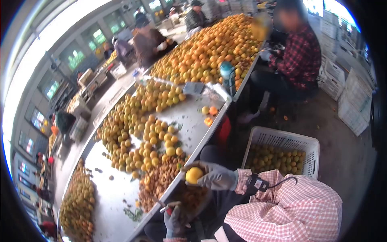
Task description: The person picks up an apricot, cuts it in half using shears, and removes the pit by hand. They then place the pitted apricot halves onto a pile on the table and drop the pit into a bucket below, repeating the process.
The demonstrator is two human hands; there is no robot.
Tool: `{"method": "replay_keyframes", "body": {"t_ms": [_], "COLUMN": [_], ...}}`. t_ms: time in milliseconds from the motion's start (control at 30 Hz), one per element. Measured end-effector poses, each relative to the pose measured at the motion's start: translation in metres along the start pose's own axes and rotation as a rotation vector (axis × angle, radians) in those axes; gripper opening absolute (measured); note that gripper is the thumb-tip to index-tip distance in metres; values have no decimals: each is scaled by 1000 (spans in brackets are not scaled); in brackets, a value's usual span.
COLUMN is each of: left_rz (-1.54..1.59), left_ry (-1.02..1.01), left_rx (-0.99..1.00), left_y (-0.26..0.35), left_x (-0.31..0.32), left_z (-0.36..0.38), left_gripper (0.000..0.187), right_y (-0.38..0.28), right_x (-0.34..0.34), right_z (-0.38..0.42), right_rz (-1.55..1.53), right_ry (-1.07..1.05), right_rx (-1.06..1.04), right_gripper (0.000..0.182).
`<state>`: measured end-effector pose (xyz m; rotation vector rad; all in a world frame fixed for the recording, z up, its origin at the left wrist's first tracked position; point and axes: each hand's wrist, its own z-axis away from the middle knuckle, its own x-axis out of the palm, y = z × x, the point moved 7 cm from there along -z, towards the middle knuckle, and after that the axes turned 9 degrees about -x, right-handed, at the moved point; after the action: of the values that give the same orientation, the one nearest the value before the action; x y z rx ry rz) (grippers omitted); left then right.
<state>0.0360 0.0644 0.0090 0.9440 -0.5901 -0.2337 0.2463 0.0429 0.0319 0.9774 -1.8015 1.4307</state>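
My right hand (215, 176), in a grey glove, grips a round yellow fruit (194, 175) just over the near edge of the metal table. Below it, my gloved left hand (175, 222) is closed around a small knife (163, 208) with some red near the grip; its far end is hard to make out. Close by both hands lies a heap of brown-orange peel scraps (155, 181) at the table edge. More scraps show under the edge, partly hidden between the hands. A black device with a cable (258, 183) is strapped at my right wrist.
Yellow-orange fruits (137, 121) cover much of the table (193, 137), with a larger pile (205, 48) farther up. A white crate (316, 155) of fruits stands at my right. A teal bottle (227, 72) stands by a co-worker in a checked shirt (298, 56).
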Motion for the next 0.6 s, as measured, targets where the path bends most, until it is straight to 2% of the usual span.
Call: {"method": "replay_keyframes", "body": {"t_ms": [33, 67, 133, 167, 233, 300, 367, 500, 567, 600], "left_rz": [30, 26, 38, 5, -18, -80, -65, -240, -319, -324], "left_ry": [-30, -35, -16, -10, 12, -32, -74, -154, -202, -210], "left_rx": [-8, -18, -27, -42, -64, -79, -77, -107, -97, -154], "left_y": [-6, -6, -9, -11, -15, -20, -29, -38, -43, -46], "left_x": [-4, 0, 2, 2, 4, 13, 14, 24, 31, 32], "left_z": [-1, 2, 5, 6, 8, 11, 9, 8, 10, 11], "left_gripper": [19, 18, 17, 18, 18, 21, 23, 20, 21, 21], "right_y": [-8, -4, -9, -8, -20, -8, 11, 27, 31, 32], "right_x": [7, 8, 8, 12, 25, 16, 7, 8, 15, 16], "right_z": [2, 5, 10, 13, 20, 23, 27, 31, 33, 35], "right_rz": [137, 120, 461, 450, 1136, 1149, 694, 532, 457, 454], "right_ry": [4, 1, -6, -14, -37, -70, 4, -7, -7, -6], "right_rx": [-86, -49, -151, -128, -274, -216, -25, 44, 150, 159], "right_gripper": [52, 52, 51, 51, 56, 59, 54, 55, 53, 53]}}
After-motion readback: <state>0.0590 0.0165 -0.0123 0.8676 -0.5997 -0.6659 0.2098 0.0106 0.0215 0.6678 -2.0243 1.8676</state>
